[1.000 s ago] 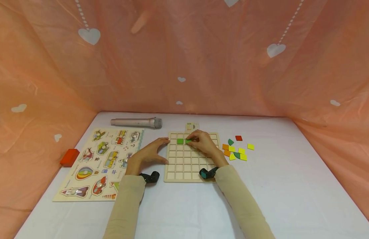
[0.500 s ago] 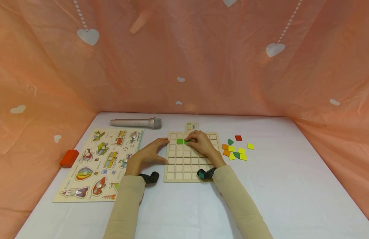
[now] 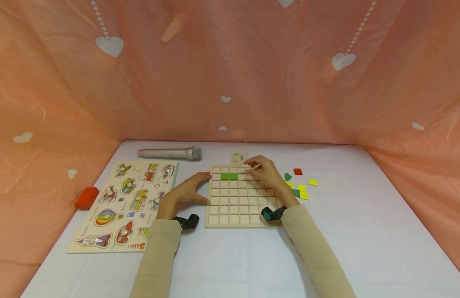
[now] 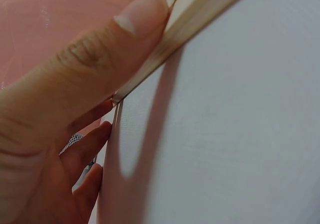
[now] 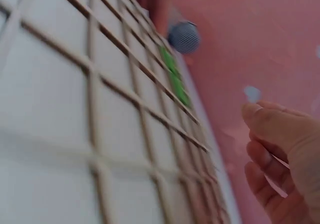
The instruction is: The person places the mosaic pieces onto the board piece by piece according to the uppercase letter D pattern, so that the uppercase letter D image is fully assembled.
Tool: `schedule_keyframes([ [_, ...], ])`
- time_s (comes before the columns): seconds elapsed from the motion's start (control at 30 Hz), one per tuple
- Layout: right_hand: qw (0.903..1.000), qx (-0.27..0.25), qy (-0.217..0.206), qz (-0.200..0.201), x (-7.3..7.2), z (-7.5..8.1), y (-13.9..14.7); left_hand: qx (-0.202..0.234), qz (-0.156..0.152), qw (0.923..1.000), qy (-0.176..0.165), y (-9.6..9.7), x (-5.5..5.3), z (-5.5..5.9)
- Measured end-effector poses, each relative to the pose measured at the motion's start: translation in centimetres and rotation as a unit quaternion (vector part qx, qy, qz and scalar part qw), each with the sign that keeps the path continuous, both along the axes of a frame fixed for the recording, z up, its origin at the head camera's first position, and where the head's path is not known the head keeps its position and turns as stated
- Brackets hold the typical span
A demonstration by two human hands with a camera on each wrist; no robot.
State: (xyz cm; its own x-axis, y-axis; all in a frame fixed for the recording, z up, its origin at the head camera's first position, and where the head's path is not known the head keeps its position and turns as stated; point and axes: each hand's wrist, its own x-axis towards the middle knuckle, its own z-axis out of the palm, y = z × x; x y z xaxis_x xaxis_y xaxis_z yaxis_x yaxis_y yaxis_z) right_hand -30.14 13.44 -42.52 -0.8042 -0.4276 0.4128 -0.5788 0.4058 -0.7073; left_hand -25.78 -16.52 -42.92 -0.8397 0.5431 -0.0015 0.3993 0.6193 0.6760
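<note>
A wooden grid board (image 3: pixel 224 209) lies in the middle of the table. Two green square tiles (image 3: pixel 229 176) sit side by side in cells of its second row from the far edge. My left hand (image 3: pixel 186 190) rests at the board's left edge, thumb and fingers spread apart and touching the rim; the left wrist view shows the thumb (image 4: pixel 135 23) against the wooden edge. Above the board's far right part hovers my right hand (image 3: pixel 266 173), with nothing held. Its fingers are loosely bent, and in the right wrist view it hangs apart from the board.
Right of the board lie loose yellow tiles (image 3: pixel 313 182), green pieces (image 3: pixel 287 176) and a red tile (image 3: pixel 297 171). A small pattern card (image 3: pixel 239 157) lies beyond the board. At left are a vehicle puzzle board (image 3: pixel 114 225), a microphone (image 3: pixel 169 153) and a red block (image 3: pixel 87 198).
My right hand has let go of the second green tile, now flat in its cell, and has lifted and moved right. The left hand has stayed at the board's edge.
</note>
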Motion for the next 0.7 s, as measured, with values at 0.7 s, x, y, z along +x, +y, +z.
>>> schedule_keyframes([
  [0.7, 0.9807, 0.113, -0.101, -0.123, 4.0, 2.2, 15.2, -0.003, -0.001, 1.0000, 0.000, -0.1, -0.1, -0.2],
])
